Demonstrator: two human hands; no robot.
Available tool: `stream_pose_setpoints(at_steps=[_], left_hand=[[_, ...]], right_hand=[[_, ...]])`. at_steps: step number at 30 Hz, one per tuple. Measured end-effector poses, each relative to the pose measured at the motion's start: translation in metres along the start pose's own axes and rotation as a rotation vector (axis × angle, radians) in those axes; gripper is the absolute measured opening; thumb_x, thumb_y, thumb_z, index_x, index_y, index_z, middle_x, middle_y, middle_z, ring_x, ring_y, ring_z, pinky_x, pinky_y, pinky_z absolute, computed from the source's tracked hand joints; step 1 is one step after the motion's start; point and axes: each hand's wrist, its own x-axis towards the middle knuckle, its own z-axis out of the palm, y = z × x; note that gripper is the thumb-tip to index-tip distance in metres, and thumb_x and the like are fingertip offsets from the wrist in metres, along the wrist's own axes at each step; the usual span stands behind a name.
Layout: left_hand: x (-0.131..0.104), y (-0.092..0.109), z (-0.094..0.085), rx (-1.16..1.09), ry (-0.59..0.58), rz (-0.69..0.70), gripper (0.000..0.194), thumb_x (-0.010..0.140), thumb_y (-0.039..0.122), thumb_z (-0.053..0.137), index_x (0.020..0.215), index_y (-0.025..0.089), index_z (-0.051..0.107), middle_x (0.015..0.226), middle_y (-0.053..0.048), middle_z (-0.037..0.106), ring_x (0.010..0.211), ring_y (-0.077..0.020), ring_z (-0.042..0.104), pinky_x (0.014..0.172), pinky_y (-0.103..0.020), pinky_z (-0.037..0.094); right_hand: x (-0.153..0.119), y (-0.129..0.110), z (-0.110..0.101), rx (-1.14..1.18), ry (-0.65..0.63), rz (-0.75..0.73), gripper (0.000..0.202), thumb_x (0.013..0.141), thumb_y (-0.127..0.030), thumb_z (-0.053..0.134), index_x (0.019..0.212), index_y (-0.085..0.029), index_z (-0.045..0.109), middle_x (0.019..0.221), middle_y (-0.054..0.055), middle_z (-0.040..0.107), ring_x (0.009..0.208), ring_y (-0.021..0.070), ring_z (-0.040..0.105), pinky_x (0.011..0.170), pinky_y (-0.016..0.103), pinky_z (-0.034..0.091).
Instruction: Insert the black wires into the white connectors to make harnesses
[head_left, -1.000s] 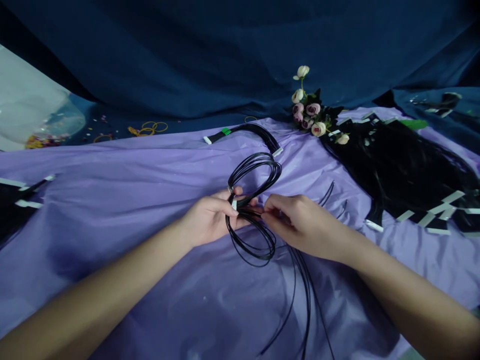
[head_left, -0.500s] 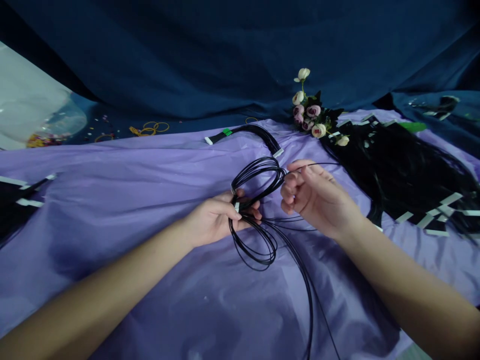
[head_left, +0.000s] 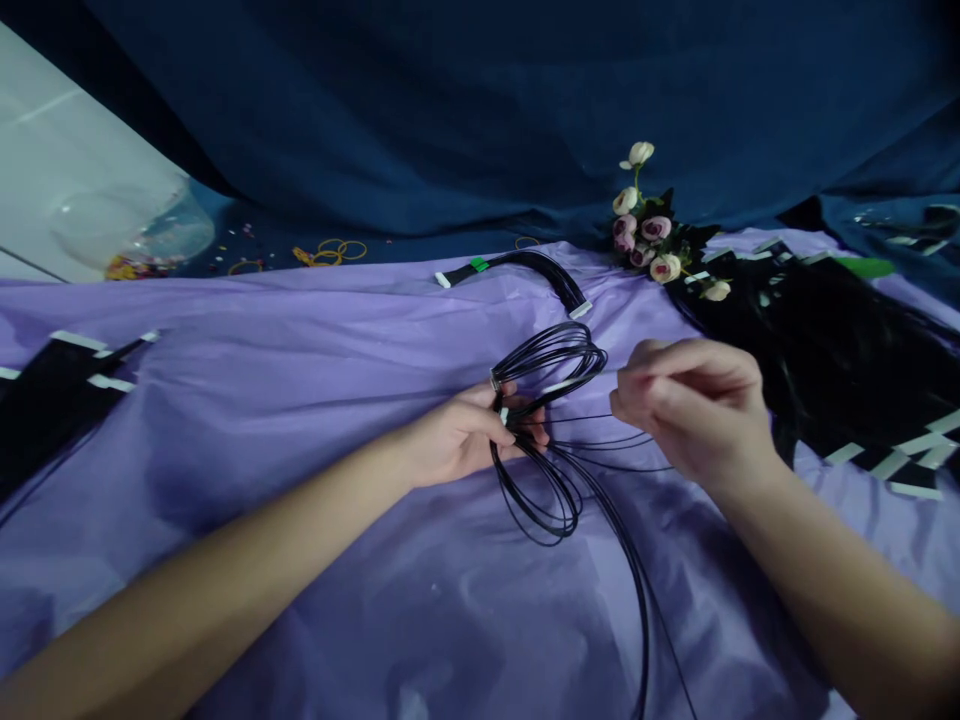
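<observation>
My left hand (head_left: pixel 469 440) is closed around the middle of a wire bundle (head_left: pixel 540 490), made of thin black wires looped above and below the thumb. Small white connectors (head_left: pixel 504 415) show by the thumb and at the upper loops. Long tails of the bundle hang down toward the front edge of the view. Right of the loops, my right hand (head_left: pixel 694 405) is pinched, slightly blurred. A thin wire (head_left: pixel 570 382), streaked pale by blur, runs from the upper loops to its fingertips. Several other loose wires pass behind or below that hand.
A shorter cable with white ends and green tape (head_left: pixel 532 262) lies beyond the loops on purple cloth (head_left: pixel 300 350). Artificial flowers (head_left: pixel 649 235) and a pile of black cables (head_left: pixel 825 340) lie right. More black cables (head_left: pixel 60 400) lie left. Rubber bands (head_left: pixel 330 252) are at the back.
My right hand has closed from loosely curled fingers into a pinch and turned over, slightly lower and farther right. The whole scene has shifted right in view. My left hand keeps its hold.
</observation>
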Motion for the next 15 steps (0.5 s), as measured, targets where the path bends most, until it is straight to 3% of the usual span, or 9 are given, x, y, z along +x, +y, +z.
stream_pose_setpoints(at_steps=[3, 5, 15], left_hand=[[0.001, -0.001, 0.001, 0.032, -0.021, 0.026, 0.037, 0.052, -0.001, 0.060, 0.085, 0.014, 0.060, 0.085, -0.004, 0.068, 0.080, -0.0169, 0.064, 0.080, -0.032, 0.043], [0.001, -0.002, 0.001, 0.036, -0.024, 0.028, 0.036, 0.052, -0.001, 0.060, 0.086, 0.014, 0.060, 0.083, -0.004, 0.068, 0.078, -0.0156, 0.064, 0.077, -0.030, 0.042], [0.000, -0.004, 0.002, 0.070, -0.070, 0.069, 0.027, 0.060, 0.001, 0.062, 0.083, 0.015, 0.063, 0.080, -0.002, 0.066, 0.079, -0.0130, 0.059, 0.082, -0.031, 0.040]], right_hand=[[-0.006, -0.004, 0.011, -0.474, -0.046, -0.164, 0.013, 0.076, -0.011, 0.072, 0.082, -0.022, 0.072, 0.066, 0.000, 0.065, 0.053, 0.0088, 0.053, 0.049, 0.023, 0.040], [-0.007, -0.006, 0.019, -0.658, -0.058, -0.264, 0.012, 0.076, -0.009, 0.069, 0.083, -0.019, 0.071, 0.062, 0.000, 0.063, 0.049, 0.0077, 0.050, 0.046, 0.022, 0.038], [-0.013, -0.003, 0.024, -0.901, -0.076, -0.464, 0.009, 0.077, -0.008, 0.065, 0.076, -0.017, 0.064, 0.053, -0.002, 0.055, 0.042, 0.0060, 0.043, 0.041, 0.021, 0.033]])
